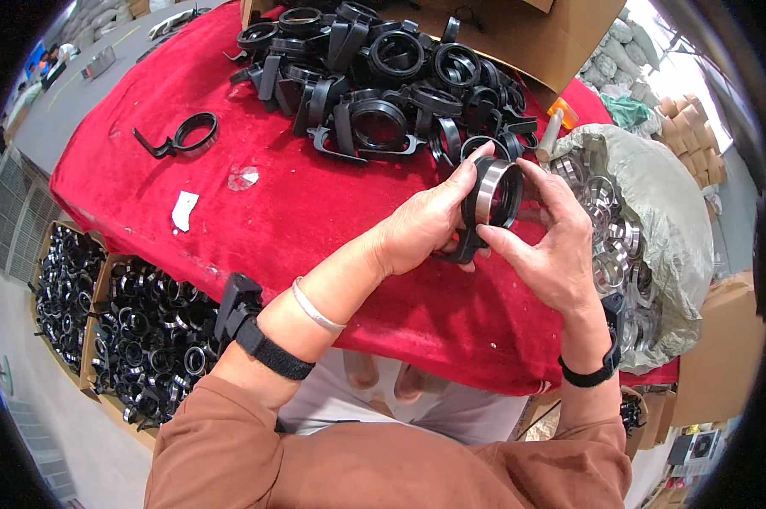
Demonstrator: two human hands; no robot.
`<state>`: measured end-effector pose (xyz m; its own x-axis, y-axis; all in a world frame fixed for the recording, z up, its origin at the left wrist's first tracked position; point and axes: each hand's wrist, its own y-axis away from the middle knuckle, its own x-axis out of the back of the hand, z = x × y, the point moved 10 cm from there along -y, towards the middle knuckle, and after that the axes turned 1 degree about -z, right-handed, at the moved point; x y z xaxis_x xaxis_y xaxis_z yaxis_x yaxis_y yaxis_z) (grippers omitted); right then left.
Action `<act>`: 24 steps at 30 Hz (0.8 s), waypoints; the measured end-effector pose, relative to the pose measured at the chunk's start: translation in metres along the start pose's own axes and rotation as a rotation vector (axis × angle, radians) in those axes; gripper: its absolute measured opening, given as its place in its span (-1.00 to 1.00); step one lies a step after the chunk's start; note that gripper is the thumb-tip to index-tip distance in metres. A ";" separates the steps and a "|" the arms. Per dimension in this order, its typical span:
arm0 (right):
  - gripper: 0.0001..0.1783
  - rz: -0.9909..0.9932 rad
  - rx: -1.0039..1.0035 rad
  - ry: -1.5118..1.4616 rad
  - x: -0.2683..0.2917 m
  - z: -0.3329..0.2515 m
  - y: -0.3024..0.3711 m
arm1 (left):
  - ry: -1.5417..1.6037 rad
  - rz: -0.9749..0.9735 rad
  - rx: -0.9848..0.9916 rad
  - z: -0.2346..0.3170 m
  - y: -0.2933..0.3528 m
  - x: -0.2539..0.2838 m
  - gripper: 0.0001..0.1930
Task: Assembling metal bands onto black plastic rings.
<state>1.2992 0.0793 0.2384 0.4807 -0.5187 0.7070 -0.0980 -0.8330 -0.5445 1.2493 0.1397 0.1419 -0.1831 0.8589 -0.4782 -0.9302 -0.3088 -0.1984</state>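
Observation:
Between my two hands, over the right part of the red cloth, is a black plastic ring with a handle [465,246] and a shiny metal band [491,188] around its rim. My left hand [432,216] grips the black ring from the left, thumb up along its side. My right hand [557,233] pinches the ring's right side with thumb and fingers. Beyond the hands lies a heap of similar black rings [376,125]. One lone black ring with a bent arm [194,133] rests at the left on the cloth.
A clear plastic bag [684,229] with several metal bands [608,267] lies right of my right hand, near a hammer-like tool with an orange end [561,113]. Cardboard boxes of black rings [149,339] stand at lower left. A white scrap [184,210] lies on the cloth [289,212].

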 end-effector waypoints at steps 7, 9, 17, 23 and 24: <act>-0.22 -0.003 0.024 0.105 -0.003 -0.009 0.006 | -0.066 0.073 0.058 -0.005 0.007 -0.005 -0.41; -0.22 0.008 0.023 0.088 -0.008 -0.009 0.011 | -0.099 0.088 0.041 -0.005 0.011 -0.004 -0.41; -0.28 -0.040 -0.120 -0.323 -0.025 0.016 0.023 | -0.400 0.197 0.112 0.018 0.036 0.001 -0.41; -0.65 0.225 -0.448 -0.110 0.073 0.113 0.068 | -1.700 0.743 0.056 0.137 0.120 0.082 -0.36; -0.70 0.232 -0.467 0.026 0.083 0.121 0.070 | -1.860 0.769 0.140 0.142 0.133 0.109 -0.32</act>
<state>1.4381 0.0009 0.2040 0.3788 -0.6997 0.6058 -0.5803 -0.6894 -0.4335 1.0605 0.2508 0.1849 -0.4332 -0.0884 0.8969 -0.5104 -0.7962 -0.3249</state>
